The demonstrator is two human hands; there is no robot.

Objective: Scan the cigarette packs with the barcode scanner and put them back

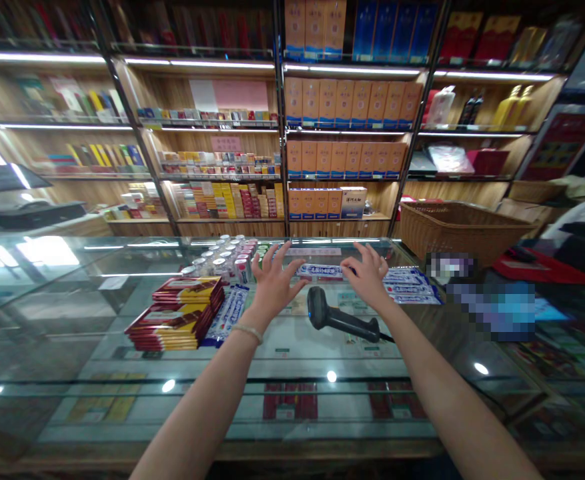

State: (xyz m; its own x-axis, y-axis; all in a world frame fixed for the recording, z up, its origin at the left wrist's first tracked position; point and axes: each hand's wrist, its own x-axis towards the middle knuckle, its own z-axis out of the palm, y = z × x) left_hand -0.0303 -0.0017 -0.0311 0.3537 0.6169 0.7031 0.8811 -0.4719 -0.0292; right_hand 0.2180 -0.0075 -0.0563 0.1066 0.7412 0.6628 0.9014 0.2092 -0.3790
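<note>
Both hands reach out over the glass worktop (72, 313), left hand (272, 277) and right hand (368, 275) spread open, holding nothing, hovering at the blue-white packs (319, 271) beyond the scanner (342, 319). Reaching stage; next needs fingers closing on 1 pack.

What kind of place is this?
Most likely a small shop, seen from behind its glass counter: shelves of boxed goods line the wall, a barcode scanner lies on the counter, and both hands reach over it.
</note>
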